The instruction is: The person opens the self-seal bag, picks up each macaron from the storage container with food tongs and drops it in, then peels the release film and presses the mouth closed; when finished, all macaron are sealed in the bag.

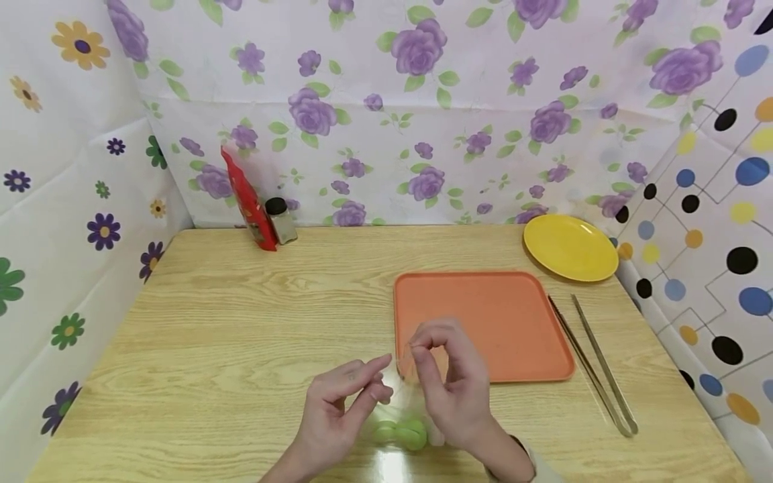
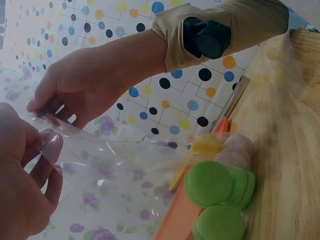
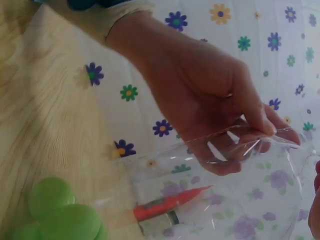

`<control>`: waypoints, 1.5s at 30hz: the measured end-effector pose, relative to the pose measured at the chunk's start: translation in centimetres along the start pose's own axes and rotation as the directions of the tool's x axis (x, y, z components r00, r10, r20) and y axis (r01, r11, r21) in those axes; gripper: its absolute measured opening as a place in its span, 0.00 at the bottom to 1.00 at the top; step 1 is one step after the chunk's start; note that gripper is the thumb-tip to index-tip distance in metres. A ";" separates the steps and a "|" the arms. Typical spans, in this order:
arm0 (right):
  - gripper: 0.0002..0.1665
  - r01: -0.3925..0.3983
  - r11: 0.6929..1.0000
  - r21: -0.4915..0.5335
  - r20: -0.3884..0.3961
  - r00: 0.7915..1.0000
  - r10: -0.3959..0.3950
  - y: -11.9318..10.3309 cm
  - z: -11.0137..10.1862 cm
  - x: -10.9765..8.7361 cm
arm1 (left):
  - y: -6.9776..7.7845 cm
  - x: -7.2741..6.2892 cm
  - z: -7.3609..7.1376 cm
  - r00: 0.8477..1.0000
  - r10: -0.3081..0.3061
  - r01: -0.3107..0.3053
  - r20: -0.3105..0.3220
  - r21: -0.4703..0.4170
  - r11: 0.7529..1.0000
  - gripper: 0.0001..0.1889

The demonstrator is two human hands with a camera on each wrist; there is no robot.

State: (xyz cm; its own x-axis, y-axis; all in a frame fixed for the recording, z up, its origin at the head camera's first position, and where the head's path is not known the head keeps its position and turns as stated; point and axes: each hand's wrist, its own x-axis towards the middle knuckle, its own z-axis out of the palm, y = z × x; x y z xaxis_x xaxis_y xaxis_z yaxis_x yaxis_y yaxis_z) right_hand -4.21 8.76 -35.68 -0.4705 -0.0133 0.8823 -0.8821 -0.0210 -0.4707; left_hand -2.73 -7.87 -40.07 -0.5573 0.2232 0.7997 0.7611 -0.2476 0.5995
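A clear plastic bag [image 2: 125, 165] stands upright between my hands, its top edge pulled up above the table. My left hand [image 1: 338, 409] pinches one side of the bag's mouth between thumb and fingers. Opposite it, my right hand [image 1: 453, 389] pinches the other side of the mouth. Low in the bag sit several light green, round, flattened pieces [image 1: 412, 435]. The left wrist view also shows a yellow piece [image 2: 207, 146] and a pale pinkish piece [image 2: 237, 150] behind the green ones. Only fingers of my right hand show at the right edge of the right wrist view.
An orange tray [image 1: 483, 322] lies just beyond my right hand. To its right are long metal tongs [image 1: 594, 362], with a yellow plate [image 1: 570, 248] behind. A red packet [image 1: 249, 201] and a black-capped jar [image 1: 281, 221] stand at the back left. Patterned cloth walls enclose the table.
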 end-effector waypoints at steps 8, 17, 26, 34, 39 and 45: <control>0.06 -0.363 0.923 0.130 -0.197 0.902 0.383 -0.2 -3.1 0.6 | -0.2 -0.3 -0.1 0.998 0.002 -0.003 -0.058 -0.004 1.000 0.20; 0.06 -0.342 0.913 0.221 -0.468 0.785 0.407 1.5 -7.8 2.4 | -0.1 -0.4 -0.3 0.994 -0.006 0.008 -0.106 0.015 1.000 0.18; 0.11 -0.416 0.866 0.278 -0.676 0.555 0.484 3.4 -15.5 3.3 | -0.3 -0.5 -0.9 0.993 -0.018 0.018 -0.114 0.004 1.000 0.18; 0.10 -0.505 0.795 0.337 -0.740 0.380 0.555 3.3 -21.4 3.0 | -0.6 -0.4 -0.6 0.994 -0.028 0.025 -0.108 -0.031 0.999 0.17; 0.09 -0.615 0.763 0.202 -0.730 0.425 0.536 3.9 -23.3 1.7 | -0.7 -0.3 -0.3 0.992 -0.037 0.030 -0.122 -0.062 0.998 0.16; 0.06 -0.810 0.581 -0.071 -0.702 0.455 0.548 5.0 -25.5 -1.2 | -0.6 -0.2 -0.1 0.992 -0.035 0.022 -0.123 -0.106 0.994 0.16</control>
State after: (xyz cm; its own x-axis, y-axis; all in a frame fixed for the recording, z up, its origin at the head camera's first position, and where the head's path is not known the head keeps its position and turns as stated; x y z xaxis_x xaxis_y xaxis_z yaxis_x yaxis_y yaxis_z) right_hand -8.70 34.17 -39.07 -0.7148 0.6842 0.1447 -0.1333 0.0698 -0.9886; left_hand -3.07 -7.83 -40.56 -0.6205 0.1142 0.7759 0.7090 -0.3410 0.6172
